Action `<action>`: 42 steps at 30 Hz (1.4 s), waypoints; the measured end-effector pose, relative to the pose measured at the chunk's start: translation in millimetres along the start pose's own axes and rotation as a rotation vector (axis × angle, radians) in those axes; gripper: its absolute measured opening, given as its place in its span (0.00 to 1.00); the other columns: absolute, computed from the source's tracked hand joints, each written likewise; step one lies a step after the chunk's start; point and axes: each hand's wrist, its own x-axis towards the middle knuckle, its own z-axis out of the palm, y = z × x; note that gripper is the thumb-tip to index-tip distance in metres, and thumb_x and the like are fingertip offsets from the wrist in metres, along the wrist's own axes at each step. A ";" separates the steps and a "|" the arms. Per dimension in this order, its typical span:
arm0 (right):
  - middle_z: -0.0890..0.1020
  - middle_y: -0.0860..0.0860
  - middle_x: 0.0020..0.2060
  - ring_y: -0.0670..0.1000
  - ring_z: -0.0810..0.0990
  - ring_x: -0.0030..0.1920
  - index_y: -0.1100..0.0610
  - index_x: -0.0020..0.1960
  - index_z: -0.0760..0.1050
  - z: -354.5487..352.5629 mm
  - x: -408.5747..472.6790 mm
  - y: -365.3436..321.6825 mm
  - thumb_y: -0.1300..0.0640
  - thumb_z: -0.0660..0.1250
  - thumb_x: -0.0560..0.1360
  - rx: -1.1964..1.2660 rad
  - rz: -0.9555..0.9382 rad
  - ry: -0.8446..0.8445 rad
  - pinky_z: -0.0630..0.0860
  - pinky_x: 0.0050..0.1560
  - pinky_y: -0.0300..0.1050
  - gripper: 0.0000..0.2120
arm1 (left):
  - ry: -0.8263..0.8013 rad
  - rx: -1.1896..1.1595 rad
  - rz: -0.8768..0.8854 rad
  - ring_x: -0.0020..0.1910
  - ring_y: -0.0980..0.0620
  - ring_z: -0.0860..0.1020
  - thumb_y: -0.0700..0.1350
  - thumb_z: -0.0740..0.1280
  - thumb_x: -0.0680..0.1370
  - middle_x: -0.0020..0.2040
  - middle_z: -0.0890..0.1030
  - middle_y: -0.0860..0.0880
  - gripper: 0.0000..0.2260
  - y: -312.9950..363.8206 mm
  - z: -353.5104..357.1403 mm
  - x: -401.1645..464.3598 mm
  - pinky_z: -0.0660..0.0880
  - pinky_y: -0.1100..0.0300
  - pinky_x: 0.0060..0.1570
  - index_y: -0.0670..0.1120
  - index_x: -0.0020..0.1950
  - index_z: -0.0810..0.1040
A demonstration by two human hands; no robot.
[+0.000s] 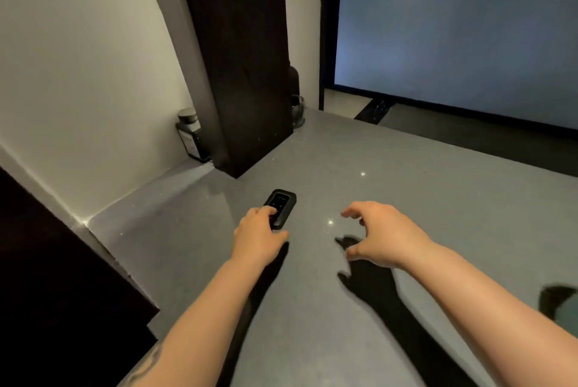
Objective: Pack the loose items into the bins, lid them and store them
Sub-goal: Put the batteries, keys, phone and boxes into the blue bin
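A small black remote-like device [282,202] lies on the grey countertop [406,199], near its middle. My left hand [259,235] rests on the device's near end, with fingers on its face and thumb by its lower edge. Whether the hand grips it or only touches it is unclear. My right hand [380,235] hovers above the counter to the right of the device, fingers spread and curled, holding nothing. No bin or lid is in view.
A dark wooden post [244,58] stands on the counter's far side. A dark-lidded jar [190,133] sits left of it against the white wall, and a glass jar [297,111] stands behind its right side. A dark cabinet edge [62,277] borders the left.
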 end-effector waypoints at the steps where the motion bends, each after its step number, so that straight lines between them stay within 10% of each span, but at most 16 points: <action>1: 0.74 0.46 0.65 0.49 0.73 0.63 0.46 0.68 0.68 12.4 11.0 -5.3 0.50 0.76 0.66 0.013 0.020 -0.012 0.75 0.59 0.49 0.33 | -0.002 0.014 -0.001 0.61 0.46 0.73 0.50 0.70 0.71 0.65 0.72 0.47 0.27 -6.4 2.4 12.2 0.71 0.50 0.60 0.49 0.69 0.69; 13: 0.75 0.46 0.64 0.50 0.74 0.63 0.47 0.67 0.70 40.9 3.4 11.2 0.51 0.70 0.71 0.096 0.230 0.133 0.75 0.57 0.47 0.25 | 0.012 -0.053 0.108 0.60 0.45 0.69 0.55 0.71 0.70 0.58 0.75 0.44 0.29 10.4 31.7 54.3 0.70 0.53 0.53 0.45 0.66 0.71; 24: 0.78 0.42 0.58 0.46 0.74 0.60 0.45 0.61 0.74 -22.5 -229.1 93.6 0.47 0.69 0.70 -0.015 0.581 0.583 0.73 0.56 0.44 0.20 | -0.278 -0.397 0.899 0.52 0.57 0.73 0.62 0.71 0.65 0.51 0.73 0.58 0.30 259.3 38.1 -122.1 0.68 0.61 0.48 0.56 0.64 0.72; 34: 0.78 0.39 0.55 0.45 0.75 0.58 0.44 0.58 0.76 -5.7 -380.6 145.4 0.50 0.70 0.70 0.068 0.974 0.727 0.69 0.54 0.40 0.17 | -0.642 0.070 1.226 0.51 0.48 0.76 0.55 0.72 0.66 0.50 0.79 0.48 0.20 341.3 130.2 -243.0 0.74 0.54 0.46 0.49 0.54 0.78; 42: 0.76 0.37 0.52 0.42 0.72 0.58 0.45 0.57 0.76 4.6 -387.6 161.8 0.53 0.71 0.70 0.109 0.907 0.773 0.68 0.54 0.38 0.16 | -0.574 0.275 1.412 0.57 0.46 0.70 0.55 0.71 0.68 0.55 0.73 0.48 0.26 340.5 167.1 -258.1 0.72 0.51 0.53 0.49 0.64 0.73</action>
